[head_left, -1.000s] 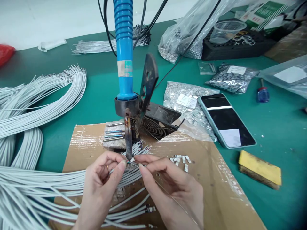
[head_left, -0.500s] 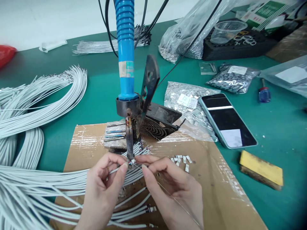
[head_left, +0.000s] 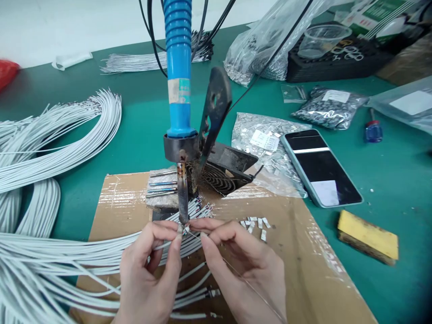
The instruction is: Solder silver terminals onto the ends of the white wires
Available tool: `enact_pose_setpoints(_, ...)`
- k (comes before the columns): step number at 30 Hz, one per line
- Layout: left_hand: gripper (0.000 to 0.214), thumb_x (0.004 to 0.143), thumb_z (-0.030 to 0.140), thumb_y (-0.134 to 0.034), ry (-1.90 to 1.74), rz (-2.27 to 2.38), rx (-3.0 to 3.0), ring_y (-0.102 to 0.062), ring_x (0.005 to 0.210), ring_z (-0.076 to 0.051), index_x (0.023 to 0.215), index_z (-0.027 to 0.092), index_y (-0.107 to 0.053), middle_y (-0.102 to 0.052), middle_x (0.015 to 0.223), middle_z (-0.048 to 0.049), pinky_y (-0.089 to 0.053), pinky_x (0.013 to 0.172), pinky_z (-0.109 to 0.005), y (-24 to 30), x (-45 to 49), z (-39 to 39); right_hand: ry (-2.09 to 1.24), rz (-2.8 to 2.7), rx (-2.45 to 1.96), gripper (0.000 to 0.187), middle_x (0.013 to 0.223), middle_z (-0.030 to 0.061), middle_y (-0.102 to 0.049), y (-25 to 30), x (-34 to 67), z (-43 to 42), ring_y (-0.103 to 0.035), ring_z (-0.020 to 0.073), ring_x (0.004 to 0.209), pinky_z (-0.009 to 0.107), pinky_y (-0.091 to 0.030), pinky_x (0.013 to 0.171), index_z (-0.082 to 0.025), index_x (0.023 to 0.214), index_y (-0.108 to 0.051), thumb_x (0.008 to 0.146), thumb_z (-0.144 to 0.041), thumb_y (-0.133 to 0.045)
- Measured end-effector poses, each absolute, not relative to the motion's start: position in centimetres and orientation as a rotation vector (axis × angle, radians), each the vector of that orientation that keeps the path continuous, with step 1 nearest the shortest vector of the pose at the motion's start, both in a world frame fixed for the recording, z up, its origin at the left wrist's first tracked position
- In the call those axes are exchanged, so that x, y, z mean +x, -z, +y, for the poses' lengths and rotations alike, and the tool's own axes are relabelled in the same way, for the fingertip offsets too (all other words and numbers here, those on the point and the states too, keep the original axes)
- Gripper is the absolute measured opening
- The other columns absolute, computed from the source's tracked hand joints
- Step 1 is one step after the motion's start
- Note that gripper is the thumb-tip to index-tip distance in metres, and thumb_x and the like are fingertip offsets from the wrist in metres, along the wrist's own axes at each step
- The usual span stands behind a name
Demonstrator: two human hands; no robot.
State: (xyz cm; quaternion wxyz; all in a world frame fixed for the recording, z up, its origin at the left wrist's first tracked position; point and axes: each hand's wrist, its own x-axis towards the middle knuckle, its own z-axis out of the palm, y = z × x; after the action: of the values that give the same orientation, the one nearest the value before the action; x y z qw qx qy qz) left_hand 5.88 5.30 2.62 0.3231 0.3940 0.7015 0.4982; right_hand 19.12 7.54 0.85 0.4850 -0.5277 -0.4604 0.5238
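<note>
A blue-handled soldering iron (head_left: 178, 110) stands tip down in a metal holder. Its dark tip (head_left: 182, 198) ends just above my fingertips. My left hand (head_left: 150, 270) pinches the end of a white cable under the tip. My right hand (head_left: 245, 265) is closed on a thin solder wire (head_left: 251, 285), which trails back across the palm. Between the two hands, a small white-and-silver piece (head_left: 186, 230) sits at the cable end; which fingers touch it I cannot tell. White cables (head_left: 84, 249) run beneath both hands.
Cardboard (head_left: 297, 270) covers the green table (head_left: 141, 108). Small white pieces (head_left: 259, 222) lie right of my hands. Farther right are a phone (head_left: 322, 168), a yellow sponge (head_left: 367, 235) and a bag of small parts (head_left: 259, 135). Coiled cables (head_left: 104, 121) fill the left.
My left thumb and fingers have drawn closer together at the cable end, just under the iron tip. The right hand is almost unmoved, and the view has shifted slightly.
</note>
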Motion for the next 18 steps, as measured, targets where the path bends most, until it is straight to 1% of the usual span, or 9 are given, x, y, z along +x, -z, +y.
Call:
enact_pose_setpoints(3, 0.012, 0.079, 0.026, -0.085, -1.307, 1.843, 1.031, -0.075, 0.082, -0.026, 0.071, 0.024, -0.075, -0.079, 0.087, -0.0092, -0.059, 0.059, -0.026, -2.6, 5.9, 5.2, -1.271, -1.126, -1.281, 0.019, 0.103, 0.0057, -0.085, -0.8, 19.2, 7.6, -0.083, 0.0217, 0.093, 0.025, -0.064, 0.076, -0.024, 0.072, -0.069, 0.091, -0.025, -0.073)
enact_pose_setpoints(8, 0.015, 0.081, 0.031, -0.084, -1.297, 1.826, 0.971, -0.075, 0.086, -0.027, 0.072, 0.023, -0.074, -0.079, 0.091, -0.0101, -0.06, 0.062, -0.026, -2.5, 6.3, 4.9, -1.303, -1.103, -1.269, 0.019, 0.105, 0.0062, -0.085, -0.7, 19.0, 7.4, -0.082, 0.022, 0.095, 0.027, -0.064, 0.079, -0.024, 0.073, -0.068, 0.092, -0.025, -0.072)
enact_pose_setpoints(11, 0.016, 0.083, 0.033, -0.083, -1.269, 1.807, 0.869, -0.073, 0.08, -0.02, 0.076, 0.023, -0.073, -0.079, 0.089, -0.0062, -0.058, 0.066, -0.022, -2.5, 6.5, 4.9, -1.31, -1.082, -1.265, 0.02, 0.105, 0.0054, -0.084, -0.7, 19.0, 7.3, -0.081, 0.0208, 0.095, 0.025, -0.062, 0.078, -0.023, 0.075, -0.067, 0.093, -0.028, -0.072)
enact_pose_setpoints(13, 0.018, 0.084, 0.036, -0.083, -1.245, 1.775, 0.825, -0.068, 0.07, -0.014, 0.078, 0.023, -0.071, -0.075, 0.081, -0.0012, -0.054, 0.065, -0.017, -2.4, 6.3, 4.7, -1.254, -1.039, -1.302, 0.014, 0.094, 0.0025, -0.082, -0.6, 19.6, 7.4, -0.08, 0.0184, 0.087, 0.024, -0.061, 0.076, -0.024, 0.084, -0.068, 0.097, -0.031, -0.07)
enact_pose_setpoints(14, 0.021, 0.085, 0.039, -0.083, -1.223, 1.753, 0.817, -0.065, 0.066, -0.012, 0.079, 0.023, -0.071, -0.072, 0.076, 0.0009, -0.051, 0.062, -0.015, -2.3, 6.1, 4.6, -1.193, -1.023, -1.338, 0.015, 0.085, 0.0007, -0.079, -0.5, 20.2, 7.5, -0.077, 0.0172, 0.08, 0.024, -0.06, 0.074, -0.025, 0.088, -0.068, 0.099, -0.035, -0.068)
enact_pose_setpoints(15, 0.024, 0.086, 0.043, -0.082, -1.195, 1.727, 0.821, -0.062, 0.063, -0.011, 0.08, 0.023, -0.07, -0.068, 0.069, 0.0025, -0.047, 0.058, -0.013, -2.2, 5.8, 4.4, -1.109, -1.021, -1.384, 0.019, 0.077, -0.0007, -0.075, -0.2, 21.1, 7.5, -0.074, 0.0164, 0.073, 0.025, -0.058, 0.072, -0.025, 0.091, -0.069, 0.102, -0.039, -0.064)
enact_pose_setpoints(16, 0.028, 0.088, 0.049, -0.079, -1.151, 1.709, 0.814, -0.059, 0.06, -0.011, 0.082, 0.023, -0.07, -0.067, 0.067, 0.0025, -0.044, 0.054, -0.013, -2.1, 5.5, 4.1, -1.003, -1.035, -1.441, 0.029, 0.071, -0.0012, -0.071, 0.1, 22.4, 7.5, -0.069, 0.0161, 0.067, 0.026, -0.056, 0.068, -0.024, 0.089, -0.07, 0.105, -0.044, -0.059)
enact_pose_setpoints(17, 0.031, 0.088, 0.054, -0.078, -1.099, 1.666, 0.809, -0.059, 0.06, -0.012, 0.085, 0.023, -0.071, -0.068, 0.066, 0.0017, -0.044, 0.052, -0.014, -1.9, 5.2, 3.9, -0.893, -1.076, -1.489, 0.042, 0.068, 0.0005, -0.069, 0.4, 23.9, 7.4, -0.067, 0.017, 0.066, 0.027, -0.054, 0.065, -0.022, 0.081, -0.071, 0.107, -0.049, -0.054)
enact_pose_setpoints(18, 0.034, 0.085, 0.056, -0.081, -1.052, 1.621, 0.803, -0.06, 0.06, -0.013, 0.089, 0.024, -0.073, -0.072, 0.067, 0.0005, -0.046, 0.053, -0.015, -1.7, 5.0, 3.6, -0.766, -1.119, -1.543, 0.053, 0.068, 0.0028, -0.069, 0.8, 25.8, 7.3, -0.065, 0.018, 0.065, 0.029, -0.053, 0.063, -0.021, 0.074, -0.072, 0.107, -0.054, -0.049)
